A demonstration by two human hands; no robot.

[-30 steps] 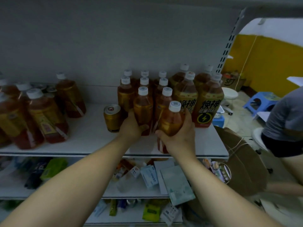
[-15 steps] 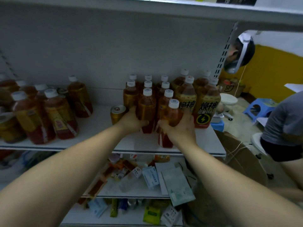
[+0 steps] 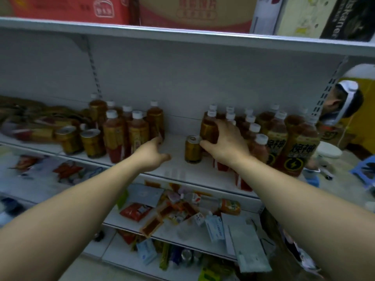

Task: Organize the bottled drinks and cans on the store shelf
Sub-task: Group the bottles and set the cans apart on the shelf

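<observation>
On the white shelf (image 3: 178, 173) a tight group of brown tea bottles with white caps (image 3: 255, 138) stands at the right. My right hand (image 3: 225, 142) wraps around the group's front-left tea bottle (image 3: 209, 128), thumb low and fingers over its shoulder. A lone gold can (image 3: 192, 151) stands just left of that thumb. My left hand (image 3: 152, 155) holds nothing and stretches left, fingertips at the base of a single tea bottle (image 3: 155, 120). Further left are more tea bottles (image 3: 115, 136) and gold cans (image 3: 92, 142).
Two bigger bottles with a lightning label (image 3: 300, 151) stand at the shelf's right end. Cardboard boxes (image 3: 194, 11) fill the shelf above. Loose snack packets (image 3: 182, 211) litter the lower shelves. Another person's head (image 3: 343, 102) shows past the right upright, and a blue stool (image 3: 365, 169) stands beyond.
Both hands let go of the front bottles. The left hand moved left toward the single bottle; the right hand shifted back-left onto another bottle. The view tilted up and left.
</observation>
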